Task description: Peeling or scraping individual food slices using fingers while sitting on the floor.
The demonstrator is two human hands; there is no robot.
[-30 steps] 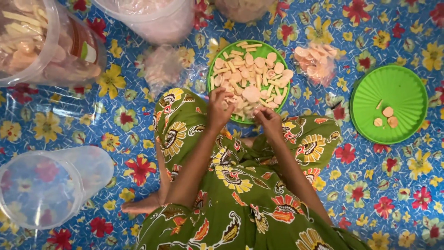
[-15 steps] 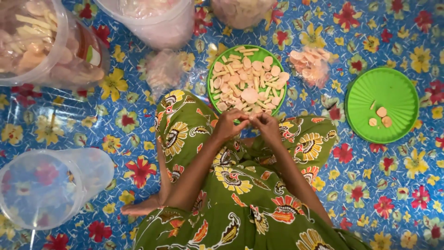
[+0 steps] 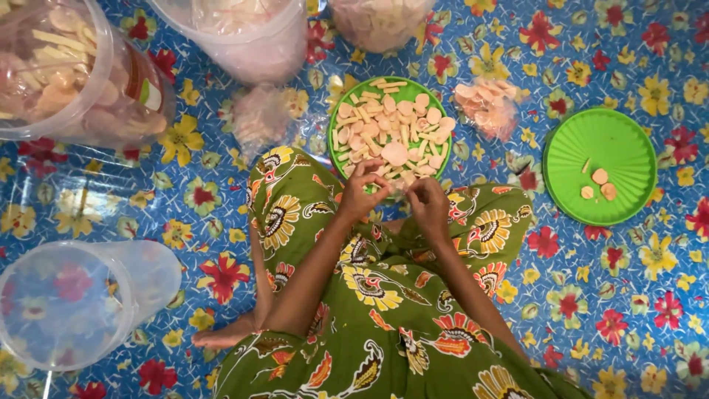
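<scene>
Sitting on a floor covered by a blue flowered mat [image 3: 605, 295], a person in a green patterned garment [image 3: 384, 325] works with both hands over the lap. Two green round plates are present: the near plate [image 3: 336, 151], heaped with pale crackers [image 3: 391, 137] in stick and disc shapes too many to count, lies just beyond the hands; the far plate [image 3: 602, 166], to the right and well apart, carries three small discs and one thin stick. Two small clear bags of crackers lie on the mat, one left of the near plate [image 3: 258, 118] and one right of it [image 3: 487, 103]. Along the top edge stand three large clear containers: one at the upper left filled with crackers [image 3: 66, 74], one at top centre [image 3: 244, 37] and one cut off at the top [image 3: 380, 22]. A fourth clear container [image 3: 74, 299] lies on its side at the lower left. One bare foot [image 3: 225, 336] shows beside the left forearm.

The left hand [image 3: 362, 192] has its fingers curled together, tips pinched near the near plate's front rim. The right hand [image 3: 430, 203] is likewise curled with fingertips drawn together. Each grip is closed, but what either holds is too small and hidden to tell. The two hands sit near each other, not touching.
</scene>
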